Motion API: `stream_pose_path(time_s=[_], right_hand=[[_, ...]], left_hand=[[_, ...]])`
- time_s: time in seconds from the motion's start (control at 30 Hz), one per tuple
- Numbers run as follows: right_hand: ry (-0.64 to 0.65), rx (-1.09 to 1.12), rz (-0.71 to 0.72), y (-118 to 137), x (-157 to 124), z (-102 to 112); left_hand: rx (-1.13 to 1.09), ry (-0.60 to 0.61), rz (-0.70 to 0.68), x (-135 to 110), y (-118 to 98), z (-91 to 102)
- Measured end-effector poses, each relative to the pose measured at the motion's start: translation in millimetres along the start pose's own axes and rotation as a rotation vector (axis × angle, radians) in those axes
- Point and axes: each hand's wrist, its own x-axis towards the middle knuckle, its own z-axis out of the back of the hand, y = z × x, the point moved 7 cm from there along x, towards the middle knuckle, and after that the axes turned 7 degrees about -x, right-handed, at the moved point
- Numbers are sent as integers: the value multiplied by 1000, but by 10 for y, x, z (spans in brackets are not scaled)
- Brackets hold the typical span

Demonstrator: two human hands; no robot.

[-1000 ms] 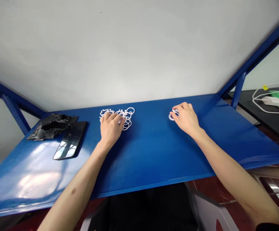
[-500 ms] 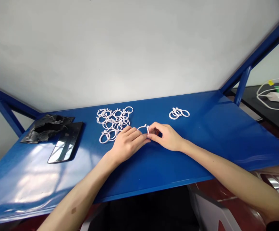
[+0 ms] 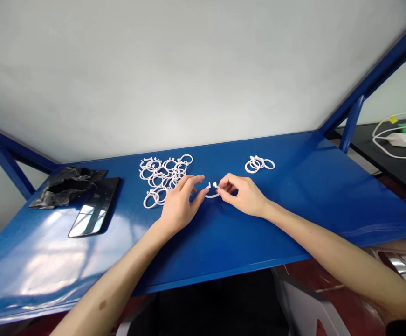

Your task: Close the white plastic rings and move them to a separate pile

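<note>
A white plastic curtain ring (image 3: 212,196) is between my hands in the middle of the blue table, its two knobbed ends turned up with a gap between them. My right hand (image 3: 243,195) pinches the right end between thumb and fingertips. My left hand (image 3: 182,203) is open, index finger raised away from the thumb; the thumb tip is against or just beside the ring's left end. Behind my left hand lies a pile of similar white rings (image 3: 159,179), partly covered by the fingers. A few more rings (image 3: 253,164) lie together beyond my right hand.
On the left of the blue table (image 3: 203,252) lie a black phone (image 3: 92,210) and a torn black plastic bag (image 3: 66,184). A white wall stands behind, with blue frame bars at both sides. A white charger with its cable (image 3: 403,140) rests on a dark surface at the right.
My left hand has opened and drawn back slightly from the ring. The ring has turned, so its separated ends now point up. My right hand still pinches it.
</note>
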Motion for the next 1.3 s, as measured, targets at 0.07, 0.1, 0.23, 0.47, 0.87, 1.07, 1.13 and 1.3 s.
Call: stream_pose_path(time_s=[0.07, 0.1, 0.23, 0.47, 0.87, 1.07, 1.13, 1.3], right_hand=[[12, -16, 12, -2, -3, -10], [13, -18, 16, -5, -4, -12], [-9, -9, 40, 1, -7, -1], [3, -126, 182, 85, -64, -85], [25, -320, 469, 269, -179, -198], [1, -336, 292, 68, -12, -143], [-19, -401, 200, -48, 57, -21], [-188, -730, -157, -454, 144, 597]], left_hand=[[-49, 109, 41, 1, 66, -91], [-81, 157, 48, -1, 83, -128], [-196, 244, 122, -3, 115, -186], [-301, 302, 187, -38, 106, -257], [-95, 273, -14, -109, 9, -273], [98, 309, 16, 9, 108, -197], [221, 220, 27, 71, 206, -56], [502, 145, 128, 128, 500, 214]])
